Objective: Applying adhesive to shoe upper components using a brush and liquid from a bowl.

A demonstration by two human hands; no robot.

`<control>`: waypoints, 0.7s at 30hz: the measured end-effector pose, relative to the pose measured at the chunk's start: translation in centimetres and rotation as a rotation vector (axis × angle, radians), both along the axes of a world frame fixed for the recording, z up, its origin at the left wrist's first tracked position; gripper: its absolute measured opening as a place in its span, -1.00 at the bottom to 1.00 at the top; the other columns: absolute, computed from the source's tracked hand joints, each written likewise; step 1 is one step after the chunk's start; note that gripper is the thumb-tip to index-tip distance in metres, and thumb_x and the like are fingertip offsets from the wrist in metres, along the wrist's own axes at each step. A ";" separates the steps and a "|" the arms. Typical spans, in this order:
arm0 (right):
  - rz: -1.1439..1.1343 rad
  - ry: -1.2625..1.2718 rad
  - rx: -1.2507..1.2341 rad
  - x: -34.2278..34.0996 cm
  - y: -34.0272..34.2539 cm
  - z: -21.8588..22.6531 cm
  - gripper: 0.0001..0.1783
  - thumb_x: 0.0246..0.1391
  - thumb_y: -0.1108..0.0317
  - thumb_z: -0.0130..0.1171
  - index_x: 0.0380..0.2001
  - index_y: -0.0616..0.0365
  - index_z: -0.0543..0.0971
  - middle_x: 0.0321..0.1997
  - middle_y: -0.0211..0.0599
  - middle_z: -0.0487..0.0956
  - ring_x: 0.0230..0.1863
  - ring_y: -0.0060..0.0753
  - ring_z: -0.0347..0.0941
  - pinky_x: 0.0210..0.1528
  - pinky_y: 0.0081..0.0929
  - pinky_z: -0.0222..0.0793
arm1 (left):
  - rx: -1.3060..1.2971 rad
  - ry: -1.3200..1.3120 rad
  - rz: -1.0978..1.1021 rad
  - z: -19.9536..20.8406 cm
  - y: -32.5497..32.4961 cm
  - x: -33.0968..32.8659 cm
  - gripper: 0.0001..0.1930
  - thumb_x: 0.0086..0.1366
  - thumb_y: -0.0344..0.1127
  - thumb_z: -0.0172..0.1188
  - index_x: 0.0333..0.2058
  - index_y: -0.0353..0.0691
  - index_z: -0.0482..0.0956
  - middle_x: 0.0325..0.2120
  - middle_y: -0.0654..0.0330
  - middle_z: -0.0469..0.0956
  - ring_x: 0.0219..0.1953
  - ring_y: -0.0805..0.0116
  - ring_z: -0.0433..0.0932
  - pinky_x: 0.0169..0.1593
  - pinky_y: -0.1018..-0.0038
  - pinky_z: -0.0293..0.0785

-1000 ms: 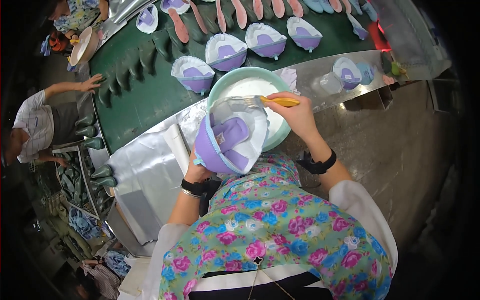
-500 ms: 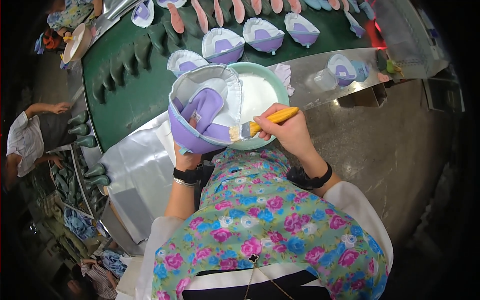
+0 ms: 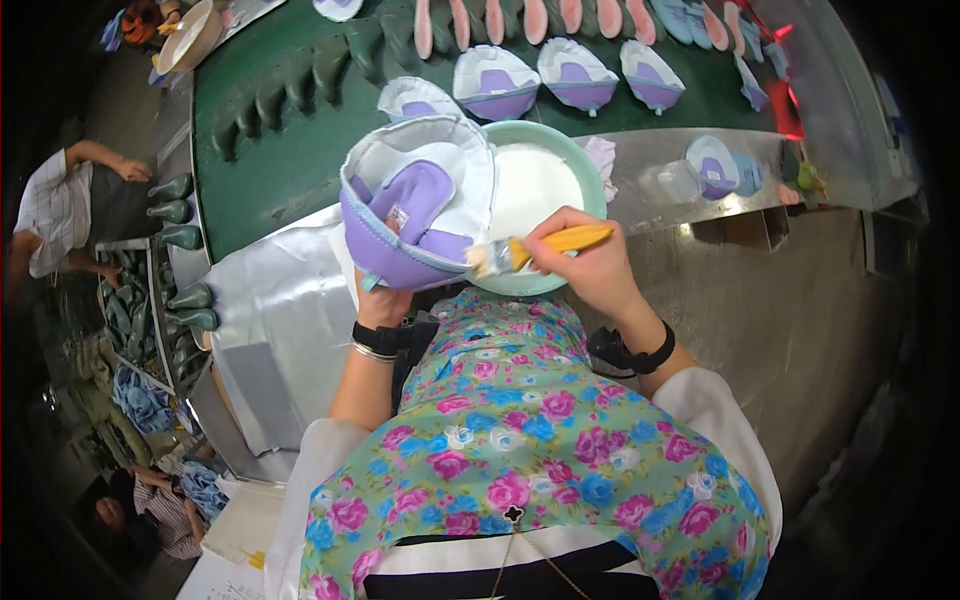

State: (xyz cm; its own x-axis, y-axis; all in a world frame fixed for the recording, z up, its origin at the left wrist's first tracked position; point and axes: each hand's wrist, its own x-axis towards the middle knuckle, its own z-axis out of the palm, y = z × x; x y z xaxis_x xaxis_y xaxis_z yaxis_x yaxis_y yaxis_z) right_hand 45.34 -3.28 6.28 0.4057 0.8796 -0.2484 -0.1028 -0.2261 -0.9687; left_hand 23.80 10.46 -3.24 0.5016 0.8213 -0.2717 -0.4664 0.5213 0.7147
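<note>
Plenty going on in this workshop: a shiny grey-brown floor (image 3: 790, 300) at right, then a long bench (image 3: 290, 185) with a green top and a bare metal strip along the near side. Off to the left there's a co-worker in a white shirt (image 3: 50, 205), next to a rack of dark shoe lasts (image 3: 135, 315).

Pale green basin (image 3: 594, 180) sits right at the bench's near side, in front of the person, I'd guess so drips land back in the white liquid (image 3: 540, 185). What holds it up is hidden.

Four purple-and-white shoe uppers (image 3: 578, 95) line up just past it, probably so they're in easy reach.

Fifth one, the held shoe upper (image 3: 405, 255), is over the basin's left side, tilted so its white lining faces up. Makes sense, keeps the inside exposed. The left grip (image 3: 385, 303) cups it from below; most of the fingers are hidden.

Right grip (image 3: 590, 265) pinches the yellow handle of a flat paintbrush (image 3: 514, 255), low near the metal band, likely for control. Bristles are right at the upper's near edge; can't tell if they're touching.
</note>
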 end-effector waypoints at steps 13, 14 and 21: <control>0.612 -0.191 0.478 -0.6 9.8 5.6 -0.85 -0.12 0.46 0.30 -0.40 0.21 0.59 -0.41 -0.40 0.58 -0.40 -0.66 0.45 -0.37 -0.65 0.34 | -0.483 -0.086 -0.232 2.8 0.9 -1.9 -0.67 0.18 -0.23 0.08 -0.14 -0.31 0.47 -0.24 0.02 0.54 -0.20 0.17 0.56 -0.11 0.21 0.53; 0.673 -0.193 0.479 -1.6 10.9 5.5 -0.85 -0.11 0.45 0.30 -0.39 0.19 0.60 -0.43 -0.42 0.57 -0.40 -0.66 0.45 -0.38 -0.66 0.34 | -0.121 0.060 -0.401 1.0 1.1 -1.9 -0.67 0.26 -0.15 -0.01 -0.16 -0.27 0.49 -0.22 0.05 0.53 -0.17 0.19 0.54 -0.09 0.17 0.51; 0.458 -0.080 0.132 0.7 13.7 -0.8 -0.85 -0.05 0.38 0.26 -0.45 0.23 0.56 -0.54 -0.39 0.55 -0.51 -0.64 0.44 -0.46 -0.69 0.33 | -0.842 0.170 -0.392 4.4 1.3 0.0 -0.82 0.10 -0.42 0.05 -0.30 -0.36 0.47 -0.44 0.03 0.55 -0.60 0.32 0.52 -0.65 0.45 0.47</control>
